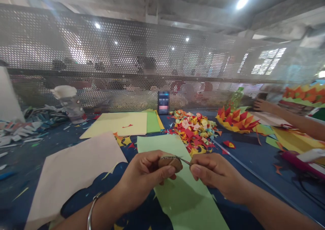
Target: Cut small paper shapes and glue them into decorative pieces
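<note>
Room: low concrete ceiling with lamps; perforated metal screen (127, 54) runs the full width behind the bench

Surface: dark blue tabletop (243, 155), littered with paper offcuts. Pale pink sheet (76, 169) at near left, yellow sheet (119, 123) beyond it, long green sheet (182, 196) under both hands. Heap of coloured scraps (194, 128) behind the green sheet; spiky orange-red paper piece (237, 120) further right, with a co-worker's hand (262, 105) resting near it

Hands: left hand (144, 170), bangle (92, 206) on the wrist, is closed around a brown oval piece (170, 162), thumb below and fingers curled over the top. Right hand (215, 176) is closed too, fingertips pinching the end of a thin sliver (185, 161) that sticks out of the oval's right edge. The piece is held in the air just above the green sheet, between the two hands

Step, as judged: the sliver is being worked at the oval's edge, drawn out or pushed in, cannot tell which. The next move seems to call for a steady left grip and a fine, straight right pinch, since the sliver looks slight enough to bend
</note>
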The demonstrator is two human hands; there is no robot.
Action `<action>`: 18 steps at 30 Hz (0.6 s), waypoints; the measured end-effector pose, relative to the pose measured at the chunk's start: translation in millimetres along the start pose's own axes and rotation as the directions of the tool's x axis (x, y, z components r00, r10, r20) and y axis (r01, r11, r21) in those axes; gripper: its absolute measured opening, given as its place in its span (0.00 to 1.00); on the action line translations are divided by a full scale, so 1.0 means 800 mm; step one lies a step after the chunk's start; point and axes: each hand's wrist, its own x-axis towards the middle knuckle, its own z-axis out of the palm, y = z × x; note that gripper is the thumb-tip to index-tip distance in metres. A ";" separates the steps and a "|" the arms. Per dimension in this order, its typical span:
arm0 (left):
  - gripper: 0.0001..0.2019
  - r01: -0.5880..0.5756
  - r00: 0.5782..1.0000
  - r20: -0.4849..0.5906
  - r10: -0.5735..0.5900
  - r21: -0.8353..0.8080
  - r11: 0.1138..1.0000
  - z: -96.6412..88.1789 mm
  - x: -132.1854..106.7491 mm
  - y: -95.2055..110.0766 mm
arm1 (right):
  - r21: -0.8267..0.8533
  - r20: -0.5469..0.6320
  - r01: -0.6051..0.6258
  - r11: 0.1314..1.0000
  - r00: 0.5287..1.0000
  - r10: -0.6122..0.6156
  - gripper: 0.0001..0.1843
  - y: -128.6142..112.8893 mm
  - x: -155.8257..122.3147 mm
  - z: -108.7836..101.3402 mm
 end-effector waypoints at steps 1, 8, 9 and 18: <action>0.09 -0.004 1.000 -0.003 0.004 0.002 1.000 0.000 0.000 0.000 | -0.015 0.000 0.001 1.000 1.000 -0.001 0.25 -0.001 0.000 0.000; 0.09 -0.028 1.000 0.007 0.028 0.018 0.999 0.000 0.001 0.002 | -0.141 -0.013 0.016 0.990 1.000 -0.018 0.26 -0.006 0.002 -0.002; 0.10 -0.032 0.999 0.011 0.032 0.007 0.999 0.000 0.001 0.002 | -0.156 -0.017 0.019 0.988 1.000 -0.022 0.25 -0.006 0.002 -0.003; 0.09 -0.040 0.999 0.002 0.040 -0.004 0.999 -0.002 0.002 -0.005 | -0.265 -0.041 -0.002 0.964 0.999 -0.009 0.25 0.001 0.002 -0.008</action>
